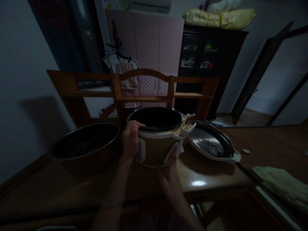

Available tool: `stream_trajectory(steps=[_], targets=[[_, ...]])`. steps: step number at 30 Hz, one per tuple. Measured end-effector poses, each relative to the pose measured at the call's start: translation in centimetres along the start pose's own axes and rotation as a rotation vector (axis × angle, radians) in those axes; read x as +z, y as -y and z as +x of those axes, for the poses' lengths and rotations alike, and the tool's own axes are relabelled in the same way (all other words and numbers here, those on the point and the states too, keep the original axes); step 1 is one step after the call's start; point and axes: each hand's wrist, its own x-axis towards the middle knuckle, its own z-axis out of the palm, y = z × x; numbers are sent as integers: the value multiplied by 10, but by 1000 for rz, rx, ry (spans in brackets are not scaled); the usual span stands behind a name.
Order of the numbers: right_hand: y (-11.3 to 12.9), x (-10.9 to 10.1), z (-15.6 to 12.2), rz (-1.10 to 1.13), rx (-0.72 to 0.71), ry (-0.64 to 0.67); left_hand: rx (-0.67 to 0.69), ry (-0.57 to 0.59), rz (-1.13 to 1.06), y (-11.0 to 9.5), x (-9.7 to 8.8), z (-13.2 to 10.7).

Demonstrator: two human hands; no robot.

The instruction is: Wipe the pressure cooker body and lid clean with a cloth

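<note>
In the middle of the wooden table stands a rice cooker point(154, 149) without its lid, its dark round opening facing up. My left hand point(131, 138) grips its near-left rim, fingers curled and thumb resting over the edge. Low on the cooker's right front, my right hand point(171, 170) presses a white wipe point(178, 149) against the outer wall; whether it is paper or cloth I cannot tell. To the left sits a wide dark inner pot point(84, 157). The detached lid point(209, 142) lies to the right, its metal inside turned up.
A wooden rack point(144, 73) rises along the table's point(199, 183) back edge. Pale green cloth point(281, 183) lies at the lower right, beyond the table. Pink wardrobe doors point(146, 41) and a black cabinet point(228, 57) stand behind. The room is dim.
</note>
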Motion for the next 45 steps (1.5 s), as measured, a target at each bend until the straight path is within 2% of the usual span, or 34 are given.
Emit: stream_trajectory(steps=[5, 9, 28, 33, 39, 45], targets=[[-4, -10, 18, 3, 34, -52, -24, 4, 24, -1, 0, 0], [-8, -10, 23, -20, 34, -96, -19, -8, 17, 0, 1, 0], [-22, 25, -4, -228, -71, -143, -26, -30, -20, 5, 2, -1], [-22, 21, -2, -251, -57, -133, -29, -18, 1, 5, 2, 0], [-20, 12, 9, -132, -21, -119, -14, -38, -10, 4, 3, 0], [-18, 17, 5, -135, -41, -118, -14, -26, 8, 5, 3, 0]])
